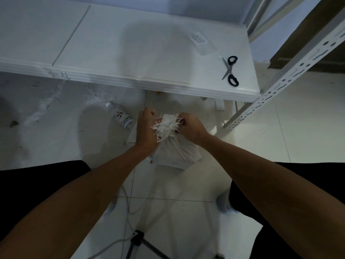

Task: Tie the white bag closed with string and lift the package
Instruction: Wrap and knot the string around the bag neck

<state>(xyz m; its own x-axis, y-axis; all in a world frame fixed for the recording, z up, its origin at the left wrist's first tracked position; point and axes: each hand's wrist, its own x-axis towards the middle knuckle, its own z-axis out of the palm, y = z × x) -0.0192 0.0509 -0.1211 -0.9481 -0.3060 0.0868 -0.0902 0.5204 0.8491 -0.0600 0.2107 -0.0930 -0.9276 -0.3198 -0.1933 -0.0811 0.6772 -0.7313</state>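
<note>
White woven fabric, gathered into a neck with a frayed, shredded fringe at its top, forms the small white bag (173,148) that is set on the pale tiled floor (186,212), just in front of the person's knees and below the front edge of the white worktop (130,58). It is stood upright, probably so that the contents settle and the neck can be bunched from above. Thin white string (178,146) is seen running down the side of the bag from the neck; whether a knot has been formed cannot be told, since the fringe hides it.

The neck is flanked by both hands. The left hand (147,126) is pressed against the left side of the gather, its fingers curled round it, apparently so that the bunch is kept from spreading. The right hand (190,126) is closed at the right side, its fingers pinched at the fringe or a string end; which of the two cannot be made out. By judgement, the tying is in hand and the lift is not yet begun.

Black-handled steel scissors (230,71) are laid open near the right end of the worktop, well apart from the bag, presumably for cutting string. A clear plastic bottle with a printed label (120,116) is lying on the floor just left of the left hand.
</note>
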